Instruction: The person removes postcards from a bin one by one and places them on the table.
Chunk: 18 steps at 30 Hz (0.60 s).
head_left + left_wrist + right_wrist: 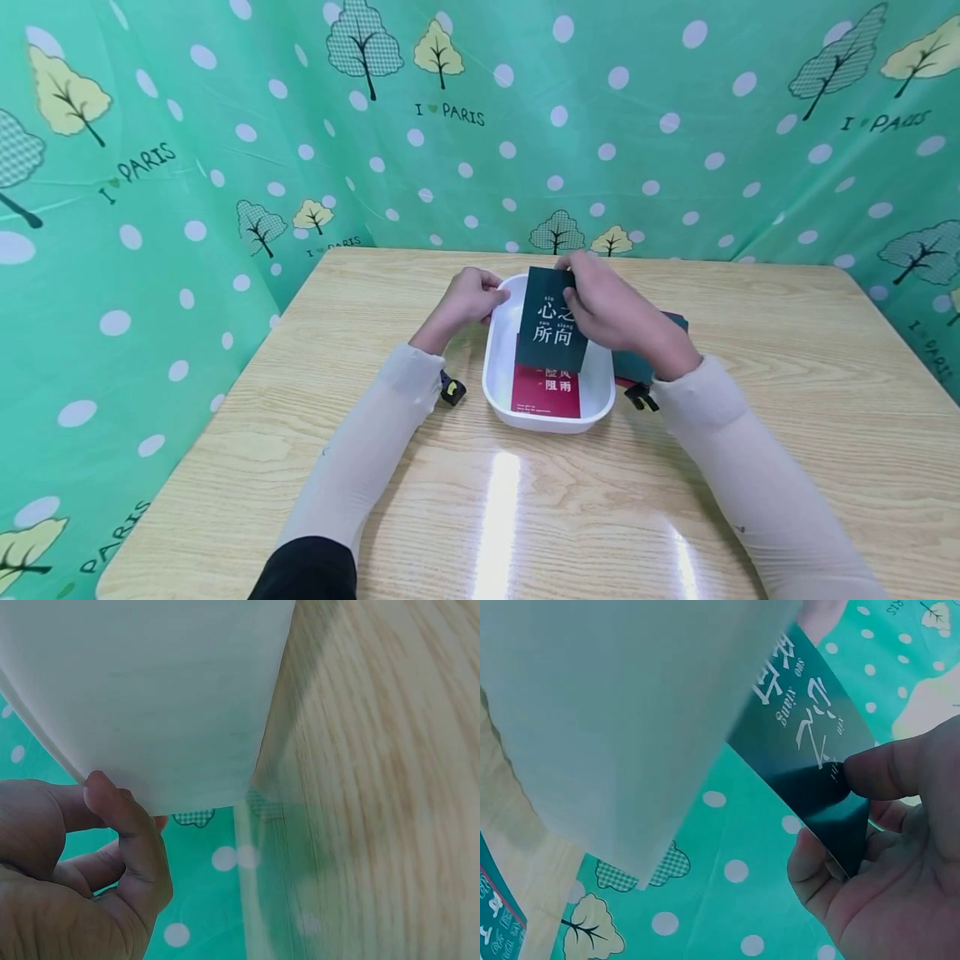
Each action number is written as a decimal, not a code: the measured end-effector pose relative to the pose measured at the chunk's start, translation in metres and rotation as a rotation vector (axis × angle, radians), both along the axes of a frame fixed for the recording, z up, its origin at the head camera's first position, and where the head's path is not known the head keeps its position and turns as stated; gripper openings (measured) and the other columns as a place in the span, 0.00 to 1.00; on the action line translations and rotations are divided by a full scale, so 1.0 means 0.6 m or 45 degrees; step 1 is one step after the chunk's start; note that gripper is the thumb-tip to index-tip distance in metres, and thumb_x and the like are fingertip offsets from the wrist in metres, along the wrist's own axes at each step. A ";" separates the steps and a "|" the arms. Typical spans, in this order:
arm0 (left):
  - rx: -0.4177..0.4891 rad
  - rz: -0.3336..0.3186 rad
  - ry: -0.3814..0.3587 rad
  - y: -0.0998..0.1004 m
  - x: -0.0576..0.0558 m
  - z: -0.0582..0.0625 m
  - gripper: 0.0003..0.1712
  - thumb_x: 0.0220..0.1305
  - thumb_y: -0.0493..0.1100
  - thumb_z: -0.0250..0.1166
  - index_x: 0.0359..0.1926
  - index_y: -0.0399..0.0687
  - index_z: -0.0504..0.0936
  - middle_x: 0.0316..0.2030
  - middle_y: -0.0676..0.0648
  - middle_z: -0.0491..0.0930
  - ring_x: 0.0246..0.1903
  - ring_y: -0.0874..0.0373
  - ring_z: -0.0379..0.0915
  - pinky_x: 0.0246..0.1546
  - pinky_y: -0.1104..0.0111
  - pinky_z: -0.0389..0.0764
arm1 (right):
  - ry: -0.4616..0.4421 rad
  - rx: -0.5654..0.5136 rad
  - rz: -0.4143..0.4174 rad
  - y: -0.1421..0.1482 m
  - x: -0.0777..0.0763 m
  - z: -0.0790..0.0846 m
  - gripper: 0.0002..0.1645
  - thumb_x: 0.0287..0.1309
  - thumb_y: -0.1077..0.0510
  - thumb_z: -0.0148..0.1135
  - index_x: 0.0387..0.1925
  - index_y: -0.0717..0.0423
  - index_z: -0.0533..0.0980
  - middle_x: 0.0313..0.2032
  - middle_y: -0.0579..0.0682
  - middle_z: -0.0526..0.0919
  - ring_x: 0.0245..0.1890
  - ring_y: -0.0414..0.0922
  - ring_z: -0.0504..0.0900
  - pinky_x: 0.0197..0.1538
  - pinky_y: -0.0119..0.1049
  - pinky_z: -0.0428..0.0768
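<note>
A white plastic basin stands on the table with a red card printed in white characters lying inside. At its far left corner, my left hand pinches the rim; the left wrist view shows the thumb against the basin's wall. Above the basin, a dark green card with white characters hangs tilted from my right hand. The right wrist view shows that card pinched near one end between thumb and fingers. It covers the upper part of the red card.
Right of the basin, partly under my right forearm, lie more dark green cards with a red edge showing. The wooden table reaches back to a green dotted cloth. Dark straps sit at both wrists.
</note>
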State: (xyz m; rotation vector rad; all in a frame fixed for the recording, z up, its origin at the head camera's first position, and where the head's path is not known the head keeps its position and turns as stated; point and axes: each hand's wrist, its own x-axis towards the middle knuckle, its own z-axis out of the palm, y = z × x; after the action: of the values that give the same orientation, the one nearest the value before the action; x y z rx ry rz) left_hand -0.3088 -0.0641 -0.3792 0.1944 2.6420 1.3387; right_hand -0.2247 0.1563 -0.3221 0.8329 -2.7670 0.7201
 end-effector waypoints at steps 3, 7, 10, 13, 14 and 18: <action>-0.008 0.003 -0.005 -0.001 0.000 0.000 0.16 0.69 0.45 0.62 0.51 0.39 0.81 0.35 0.44 0.80 0.23 0.57 0.77 0.22 0.71 0.82 | 0.044 -0.015 -0.007 0.003 0.002 0.006 0.19 0.71 0.64 0.50 0.59 0.65 0.61 0.49 0.57 0.71 0.47 0.50 0.71 0.50 0.44 0.79; -0.006 0.003 -0.006 -0.001 -0.001 -0.001 0.16 0.69 0.45 0.62 0.51 0.39 0.81 0.35 0.44 0.80 0.23 0.58 0.77 0.22 0.71 0.82 | 0.086 -0.041 -0.029 0.011 0.004 0.016 0.19 0.71 0.65 0.49 0.59 0.66 0.61 0.50 0.58 0.70 0.47 0.50 0.70 0.50 0.45 0.78; -0.002 0.003 -0.008 -0.002 -0.001 -0.002 0.16 0.69 0.45 0.62 0.51 0.39 0.81 0.35 0.44 0.80 0.23 0.57 0.77 0.22 0.70 0.83 | 0.118 -0.064 -0.044 0.019 0.006 0.024 0.19 0.72 0.65 0.47 0.60 0.68 0.61 0.49 0.59 0.69 0.47 0.51 0.69 0.50 0.46 0.78; 0.002 -0.001 -0.006 -0.002 0.000 -0.002 0.16 0.69 0.45 0.62 0.51 0.39 0.81 0.35 0.44 0.80 0.23 0.56 0.77 0.23 0.70 0.83 | 0.161 -0.093 -0.049 0.030 0.006 0.033 0.19 0.72 0.66 0.46 0.59 0.70 0.60 0.48 0.61 0.69 0.46 0.52 0.69 0.49 0.47 0.77; 0.004 -0.003 -0.006 -0.002 0.000 -0.002 0.16 0.69 0.45 0.62 0.52 0.39 0.81 0.35 0.44 0.80 0.23 0.56 0.78 0.23 0.69 0.83 | 0.166 -0.104 -0.053 0.034 0.006 0.035 0.19 0.72 0.66 0.46 0.59 0.71 0.60 0.49 0.62 0.68 0.46 0.53 0.68 0.49 0.47 0.77; 0.015 -0.015 -0.003 -0.002 0.001 -0.001 0.16 0.70 0.45 0.62 0.52 0.39 0.80 0.36 0.43 0.80 0.24 0.56 0.78 0.24 0.69 0.83 | 0.178 -0.145 -0.072 0.049 0.006 0.044 0.19 0.73 0.66 0.44 0.60 0.70 0.59 0.50 0.62 0.67 0.47 0.54 0.67 0.50 0.48 0.77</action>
State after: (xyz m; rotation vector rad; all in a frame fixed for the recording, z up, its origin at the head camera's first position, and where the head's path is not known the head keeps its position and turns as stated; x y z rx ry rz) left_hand -0.3083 -0.0654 -0.3799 0.2092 2.6278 1.3501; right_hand -0.2209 0.1859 -0.2955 0.7495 -2.5887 0.7699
